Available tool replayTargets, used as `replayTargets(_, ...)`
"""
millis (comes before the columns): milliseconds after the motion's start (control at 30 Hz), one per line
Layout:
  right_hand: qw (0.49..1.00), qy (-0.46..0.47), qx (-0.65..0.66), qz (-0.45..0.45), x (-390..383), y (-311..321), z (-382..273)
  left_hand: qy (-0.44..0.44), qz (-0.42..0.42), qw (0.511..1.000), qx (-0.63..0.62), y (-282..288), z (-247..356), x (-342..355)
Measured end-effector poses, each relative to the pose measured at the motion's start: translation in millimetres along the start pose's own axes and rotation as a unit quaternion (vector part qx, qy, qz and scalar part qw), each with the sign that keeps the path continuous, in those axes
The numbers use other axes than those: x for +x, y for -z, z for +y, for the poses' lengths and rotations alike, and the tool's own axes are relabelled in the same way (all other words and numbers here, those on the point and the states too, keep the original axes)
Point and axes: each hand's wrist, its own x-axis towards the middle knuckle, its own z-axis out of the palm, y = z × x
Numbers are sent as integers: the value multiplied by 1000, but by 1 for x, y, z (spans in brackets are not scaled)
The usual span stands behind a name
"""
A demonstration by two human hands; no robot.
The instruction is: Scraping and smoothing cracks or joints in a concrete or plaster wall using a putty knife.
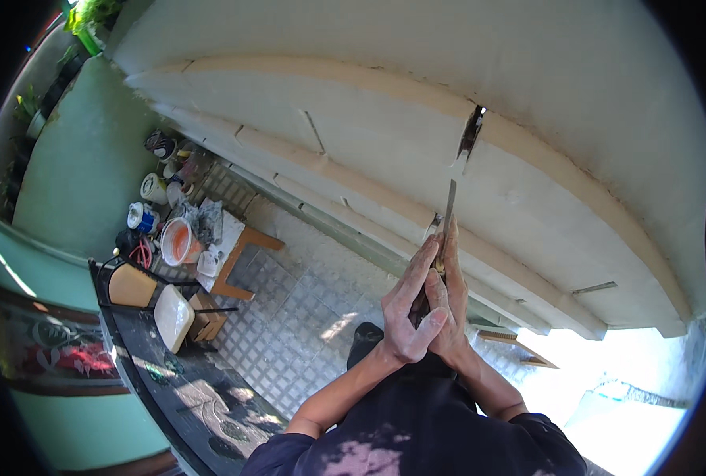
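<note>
Both my hands are clasped together around the handle of a thin metal blade tool [450, 208] that points up toward a dark gap [470, 133] in a cream plaster moulding [384, 95]. My left hand [408, 305], dusted white, wraps over the front. Behind it my right hand [453, 305] grips the handle, a finger stretched along the blade. The blade's tip sits just below the gap. The tool's handle is mostly hidden by my fingers.
Far below on a tiled floor [289, 301] stand an orange bucket [178, 240], several paint tins [154, 189], a wooden trestle [238, 262] and a white tray [173, 316]. A dark railing [146, 373] runs at lower left, beside a green wall [83, 159].
</note>
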Motion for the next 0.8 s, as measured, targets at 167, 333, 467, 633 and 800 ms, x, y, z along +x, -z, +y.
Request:
replayTargets(167, 996, -69, -10, 56, 15, -17, -28, -38, -73, 996, -24, 25, 2, 33)
replayTargets(333, 981, 11, -105, 160, 45, -36, -21, -7, -153, 984, -93, 41, -2, 70)
replayTargets(467, 976, -64, 45, 202, 49, -46, -30, 48, -180, 972, -140, 45, -11, 77)
replayTargets(633, 967, -90, 46, 233, 47, -55, -26, 119, -184, 954, -203, 49, -13, 75)
replayTargets(800, 959, -125, 58, 247, 47, -61, -29, 123, -186, 957, -187, 51, -8, 77)
